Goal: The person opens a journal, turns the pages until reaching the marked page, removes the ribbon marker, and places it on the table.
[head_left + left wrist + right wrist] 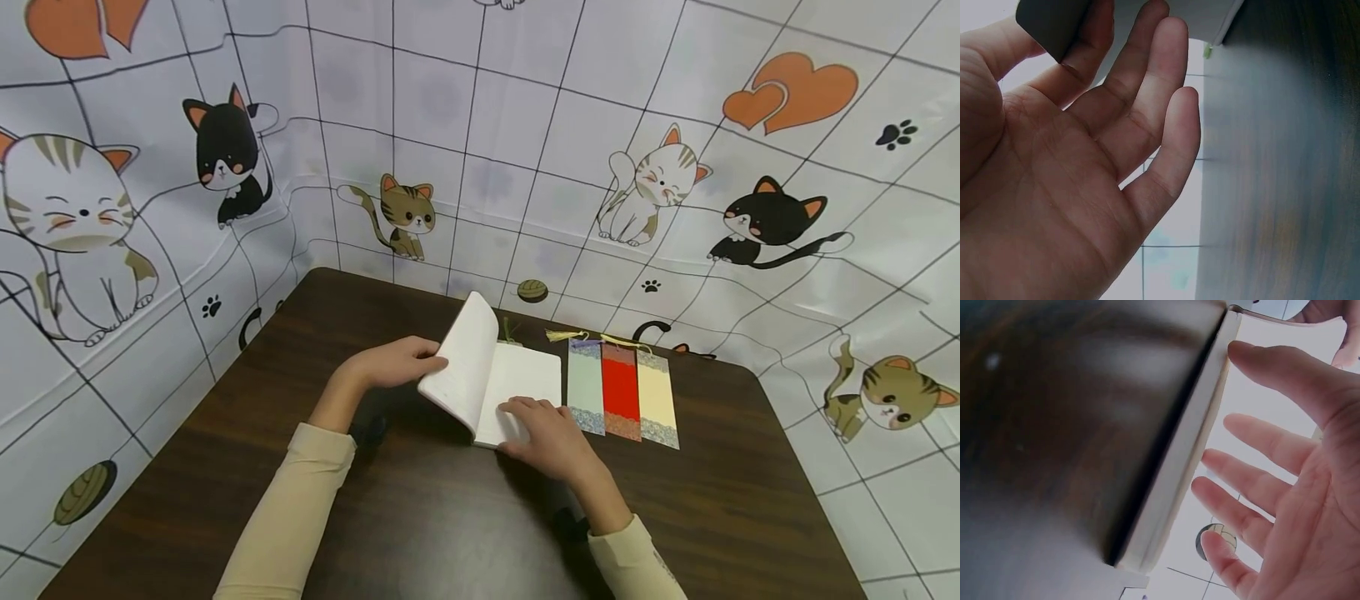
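Note:
An open notebook with blank white pages lies on the table. My left hand pinches the raised left side, cover and pages together, by its outer edge. In the left wrist view the dark cover corner is between thumb and index finger, while the other fingers extend loosely. On the lower right page rests my right hand, its fingers spread and relaxed. The right wrist view shows its thumb beside the thick page block. A green tassel shows behind the notebook, its other end hidden.
Right of the notebook lie three tasselled bookmarks: pale green, red and cream. They lie close to the right hand. The dark wooden table meets a cat-patterned wall covering at the back and sides.

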The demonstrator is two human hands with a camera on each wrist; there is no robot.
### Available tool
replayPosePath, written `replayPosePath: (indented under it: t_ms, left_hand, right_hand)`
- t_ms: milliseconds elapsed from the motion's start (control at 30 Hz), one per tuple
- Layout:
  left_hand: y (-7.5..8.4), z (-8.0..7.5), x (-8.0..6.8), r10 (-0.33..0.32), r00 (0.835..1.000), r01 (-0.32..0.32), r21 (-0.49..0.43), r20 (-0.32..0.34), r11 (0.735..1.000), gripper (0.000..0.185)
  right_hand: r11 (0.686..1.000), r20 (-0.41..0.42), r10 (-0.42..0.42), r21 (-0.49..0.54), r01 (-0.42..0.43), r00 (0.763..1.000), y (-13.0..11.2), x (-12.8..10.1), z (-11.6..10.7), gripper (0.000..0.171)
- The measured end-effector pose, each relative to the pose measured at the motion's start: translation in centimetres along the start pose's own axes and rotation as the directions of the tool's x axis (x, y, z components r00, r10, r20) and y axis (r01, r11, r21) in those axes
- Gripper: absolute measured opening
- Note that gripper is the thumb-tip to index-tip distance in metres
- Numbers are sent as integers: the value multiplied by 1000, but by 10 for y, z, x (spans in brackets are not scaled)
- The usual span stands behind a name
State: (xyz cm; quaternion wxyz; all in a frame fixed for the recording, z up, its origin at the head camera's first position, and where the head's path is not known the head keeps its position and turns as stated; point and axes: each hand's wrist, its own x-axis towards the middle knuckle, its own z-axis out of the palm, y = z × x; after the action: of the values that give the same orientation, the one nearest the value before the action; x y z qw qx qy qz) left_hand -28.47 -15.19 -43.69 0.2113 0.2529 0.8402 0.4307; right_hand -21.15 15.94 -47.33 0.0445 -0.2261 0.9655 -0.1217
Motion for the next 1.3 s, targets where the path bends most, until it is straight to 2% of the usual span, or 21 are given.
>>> replayPosePath:
  t_ms: [333, 633, 867, 1300]
  left_hand:
    - [-1, -1, 1, 10, 1000, -10, 1, 3, 1000, 35]
    - [-2, 0, 1, 4, 1000, -4, 0, 10, 1000, 36]
    - [-3, -2, 3, -4, 1000, 4, 1, 4, 1000, 37]
    - [-2, -2, 3, -15, 1000, 15, 12, 9, 1000, 39]
  right_hand:
    - [1000, 36, -12, 11, 12, 999, 4, 2, 0, 53]
    - [990, 50, -64, 126, 57, 997, 7, 2, -6, 47]
    - [987, 64, -108, 125, 100, 992, 11, 4, -8, 46]
    - [985, 93, -103, 145, 89, 990, 13, 5, -8, 44]
